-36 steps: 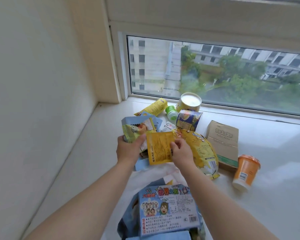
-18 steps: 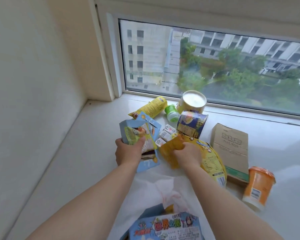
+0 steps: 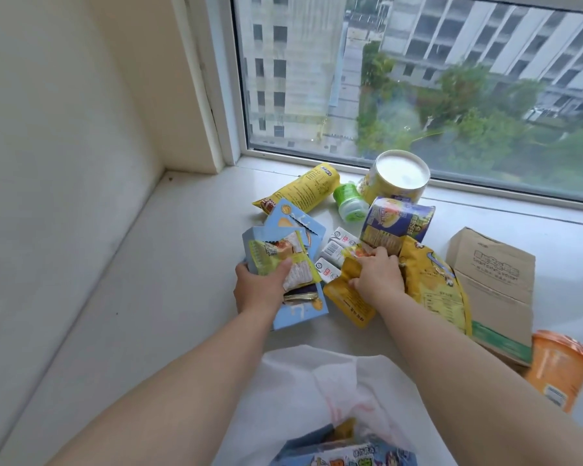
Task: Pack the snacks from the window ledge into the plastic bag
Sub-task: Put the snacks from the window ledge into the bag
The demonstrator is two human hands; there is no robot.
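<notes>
The window [image 3: 418, 95] fills the upper right of the view, its glass faintly smeared; its white frame [image 3: 230, 95] runs down the window's left edge; left of that frame stands a cream side reveal [image 3: 155, 79], and further left of the window a plain pale wall [image 3: 64, 163]; through the window's left part shows a pale tower block [image 3: 290, 62] with dark square openings; through its upper right, a long grey building [image 3: 485, 38]; below that building, green trees [image 3: 468, 126]; between tower and trees, a narrow paved strip [image 3: 345, 72].
</notes>
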